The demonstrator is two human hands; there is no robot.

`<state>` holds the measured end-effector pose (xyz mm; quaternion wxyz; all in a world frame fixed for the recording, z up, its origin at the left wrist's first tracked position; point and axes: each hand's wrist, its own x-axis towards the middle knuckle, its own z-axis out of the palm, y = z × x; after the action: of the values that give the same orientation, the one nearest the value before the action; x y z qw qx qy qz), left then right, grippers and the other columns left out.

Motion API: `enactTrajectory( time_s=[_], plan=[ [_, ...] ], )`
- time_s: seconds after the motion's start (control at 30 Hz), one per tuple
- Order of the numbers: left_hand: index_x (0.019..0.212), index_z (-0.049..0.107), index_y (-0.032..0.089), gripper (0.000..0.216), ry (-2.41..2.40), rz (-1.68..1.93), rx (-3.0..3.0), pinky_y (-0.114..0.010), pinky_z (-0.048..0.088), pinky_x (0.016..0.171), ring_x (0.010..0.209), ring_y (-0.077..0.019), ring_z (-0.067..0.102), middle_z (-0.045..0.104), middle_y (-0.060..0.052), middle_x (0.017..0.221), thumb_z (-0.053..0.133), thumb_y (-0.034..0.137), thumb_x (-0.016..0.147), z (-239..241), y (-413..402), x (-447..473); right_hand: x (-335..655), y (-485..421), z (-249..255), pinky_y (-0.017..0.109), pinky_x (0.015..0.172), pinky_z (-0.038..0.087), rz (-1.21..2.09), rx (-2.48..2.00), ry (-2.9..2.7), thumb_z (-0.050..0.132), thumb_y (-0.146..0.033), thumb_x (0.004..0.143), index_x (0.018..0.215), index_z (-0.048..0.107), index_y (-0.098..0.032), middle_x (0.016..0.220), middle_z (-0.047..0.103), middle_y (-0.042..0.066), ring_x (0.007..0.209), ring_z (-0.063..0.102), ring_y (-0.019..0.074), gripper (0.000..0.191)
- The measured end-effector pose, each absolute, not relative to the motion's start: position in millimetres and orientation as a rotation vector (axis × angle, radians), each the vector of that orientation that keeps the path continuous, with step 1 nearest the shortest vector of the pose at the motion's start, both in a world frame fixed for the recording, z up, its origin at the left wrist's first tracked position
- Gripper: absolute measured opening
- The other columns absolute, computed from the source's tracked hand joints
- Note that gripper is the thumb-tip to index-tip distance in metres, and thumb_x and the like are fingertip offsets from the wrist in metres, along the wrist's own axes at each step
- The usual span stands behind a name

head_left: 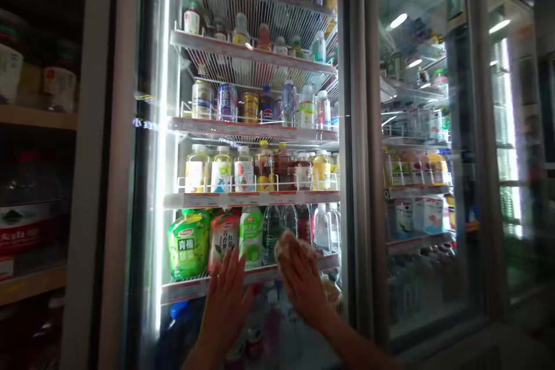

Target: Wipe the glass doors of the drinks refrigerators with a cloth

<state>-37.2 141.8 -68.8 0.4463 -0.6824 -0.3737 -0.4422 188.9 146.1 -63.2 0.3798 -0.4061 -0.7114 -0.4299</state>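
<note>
I face a lit drinks fridge with a shut glass door (260, 69). My left hand (228, 298) lies flat on the glass low down, fingers stretched up and open, holding nothing. My right hand (303, 283) presses a pale crumpled cloth (287, 244) against the glass just to the right of it. Behind the glass near both hands stand green bottles (188, 245) and clear bottles (327, 225) on a wire shelf (191, 288).
Higher shelves hold cans (228, 102) and juice bottles (222, 169). A metal door post (355, 185) separates a second, darker glass door (425, 185) to the right. Wooden shelves (39, 119) with jars and a box (26, 225) stand at the left.
</note>
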Motion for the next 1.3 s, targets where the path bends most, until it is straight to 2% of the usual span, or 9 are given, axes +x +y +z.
enactTrajectory(
  time_s=[0.07,0.3,0.43,0.6,0.77,0.9,1.0,1.1,1.3],
  plan=[
    [0.143,0.018,0.014,0.064,-0.912,-1.107,-1.703,-0.043,0.019,0.112,0.138,-0.0240,0.021,0.032,-0.012,0.146,0.041,0.029,0.085,-68,143,-22,209,148,-74,0.044,0.110,0.020,-1.150,-1.024,-1.853,0.039,-0.018,0.088,0.140,0.034,-0.024,0.144,0.038,0.006,0.138,0.022,0.0213,0.052],
    [0.141,0.022,0.013,0.064,-0.895,-1.086,-1.732,-0.043,0.019,0.112,0.139,-0.0248,0.018,0.032,-0.013,0.146,0.042,0.023,0.082,-60,146,15,257,162,-74,0.052,0.104,0.028,-1.079,-1.211,-1.475,0.033,-0.019,0.091,0.147,0.006,-0.020,0.149,0.026,0.014,0.138,0.019,0.0287,0.063],
    [0.141,0.024,0.012,0.064,-0.848,-1.080,-1.749,-0.042,0.014,0.114,0.139,-0.0239,0.016,0.032,-0.012,0.146,0.044,0.022,0.080,-58,148,23,275,160,-94,0.048,0.103,0.031,-1.129,-1.246,-1.610,0.035,-0.020,0.090,0.146,0.012,-0.024,0.149,0.027,0.009,0.137,0.024,0.0267,0.061],
    [0.139,0.027,0.011,0.062,-0.831,-1.067,-1.744,-0.045,0.011,0.114,0.140,-0.0249,0.013,0.030,-0.013,0.146,0.043,0.021,0.080,-51,155,29,286,172,-62,0.052,0.101,0.031,-1.087,-1.287,-1.314,0.031,-0.021,0.092,0.146,-0.001,-0.021,0.151,0.016,0.016,0.138,0.019,0.0301,0.063],
    [0.137,0.030,0.011,0.061,-0.829,-1.028,-1.724,-0.044,0.013,0.113,0.140,-0.0253,0.015,0.033,-0.013,0.145,0.043,0.021,0.079,-55,157,21,283,166,-74,0.047,0.104,0.028,-1.177,-1.174,-1.611,0.034,-0.021,0.091,0.146,0.010,-0.027,0.151,0.021,0.008,0.138,0.021,0.0269,0.060],
    [0.138,0.029,0.013,0.059,-0.905,-1.027,-1.692,-0.045,0.016,0.113,0.140,-0.0242,0.014,0.033,-0.012,0.145,0.042,0.024,0.081,-56,155,6,262,169,-46,0.051,0.102,0.029,-1.056,-1.207,-1.310,0.032,-0.020,0.092,0.146,0.013,-0.024,0.151,0.019,0.013,0.136,0.024,0.0297,0.058],
    [0.138,0.029,0.013,0.059,-0.956,-1.023,-1.687,-0.046,0.015,0.113,0.140,-0.0245,0.014,0.033,-0.013,0.145,0.042,0.025,0.083,-54,154,-10,229,169,-46,0.052,0.105,0.024,-1.043,-1.141,-1.583,0.039,-0.018,0.089,0.143,0.025,-0.024,0.151,0.021,0.012,0.137,0.021,0.0306,0.057],
    [0.139,0.028,0.014,0.060,-1.015,-1.013,-1.687,-0.046,0.015,0.113,0.139,-0.0251,0.016,0.033,-0.013,0.145,0.042,0.026,0.083,-54,154,-29,204,164,-56,0.049,0.109,0.019,-1.068,-1.004,-1.918,0.044,-0.017,0.086,0.140,0.033,-0.029,0.147,0.031,0.007,0.136,0.024,0.0255,0.057],
    [0.140,0.027,0.014,0.059,-1.055,-1.038,-1.643,-0.047,0.017,0.112,0.140,-0.0251,0.015,0.031,-0.014,0.145,0.041,0.023,0.083,-51,152,-52,178,161,-23,0.052,0.108,0.015,-1.012,-1.093,-1.712,0.043,-0.023,0.087,0.138,0.037,-0.024,0.149,0.026,0.010,0.139,0.015,0.0292,0.051]
  ],
)
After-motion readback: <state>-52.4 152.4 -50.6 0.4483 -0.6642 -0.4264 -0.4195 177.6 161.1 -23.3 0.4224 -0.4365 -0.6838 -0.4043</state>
